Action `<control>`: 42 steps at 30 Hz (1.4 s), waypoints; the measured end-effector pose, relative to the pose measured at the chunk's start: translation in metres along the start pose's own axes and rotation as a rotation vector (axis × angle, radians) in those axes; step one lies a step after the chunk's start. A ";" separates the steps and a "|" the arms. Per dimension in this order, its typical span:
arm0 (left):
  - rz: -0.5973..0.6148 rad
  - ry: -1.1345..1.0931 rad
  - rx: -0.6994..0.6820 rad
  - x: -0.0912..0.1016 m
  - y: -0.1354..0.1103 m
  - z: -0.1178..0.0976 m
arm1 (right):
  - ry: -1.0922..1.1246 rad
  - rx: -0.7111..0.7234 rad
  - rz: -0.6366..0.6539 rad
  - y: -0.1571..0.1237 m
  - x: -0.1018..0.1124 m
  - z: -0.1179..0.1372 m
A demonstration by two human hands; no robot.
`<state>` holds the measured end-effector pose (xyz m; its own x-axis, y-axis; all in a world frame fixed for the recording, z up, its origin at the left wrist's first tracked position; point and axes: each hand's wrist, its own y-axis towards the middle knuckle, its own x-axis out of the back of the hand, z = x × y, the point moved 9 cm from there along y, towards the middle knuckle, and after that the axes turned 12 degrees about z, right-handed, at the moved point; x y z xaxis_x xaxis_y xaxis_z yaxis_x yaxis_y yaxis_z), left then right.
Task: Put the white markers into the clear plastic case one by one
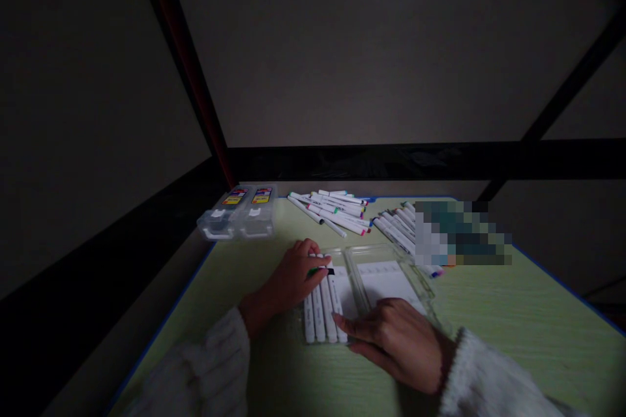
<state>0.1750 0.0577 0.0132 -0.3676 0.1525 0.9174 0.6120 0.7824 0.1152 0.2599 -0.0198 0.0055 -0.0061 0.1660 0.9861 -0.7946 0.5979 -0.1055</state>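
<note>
White markers [317,313] lie side by side in one half of an opened clear plastic case [359,280]. My left hand [296,273] is over their capped far ends, with thumb and forefinger closed about the dark-capped marker [335,300] at the row's right side. From the right, my right hand [398,342] reaches in. Its forefinger is stretched out and its tip touches the near part of that marker. The right thumb is apart from the forefinger, and the other fingers are curled. A white insert [391,283] shows in the case's other half.
Loose markers [337,208] lie in a pile at the table's back. More markers [398,231] are at the right, partly covered by a pixelated patch. Two closed clear cases [257,212] with colourful labels stand back left. The pale green table [513,339] has a blue edge.
</note>
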 end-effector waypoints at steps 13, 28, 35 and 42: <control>0.030 0.055 0.012 0.001 0.001 -0.003 | -0.103 -0.082 -0.049 -0.003 -0.005 -0.001; -0.045 -0.026 -0.008 0.005 -0.001 -0.003 | -0.106 -0.100 -0.101 -0.006 -0.007 -0.002; -0.035 -0.029 -0.005 0.006 0.000 -0.003 | -0.079 -0.096 -0.083 -0.005 -0.005 -0.002; -0.008 -0.001 -0.002 0.006 -0.001 -0.005 | -0.059 -0.082 -0.066 -0.003 -0.003 -0.001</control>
<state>0.1757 0.0554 0.0206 -0.3733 0.1472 0.9160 0.6108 0.7821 0.1232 0.2635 -0.0212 0.0029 0.0067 0.0791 0.9968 -0.7420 0.6687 -0.0481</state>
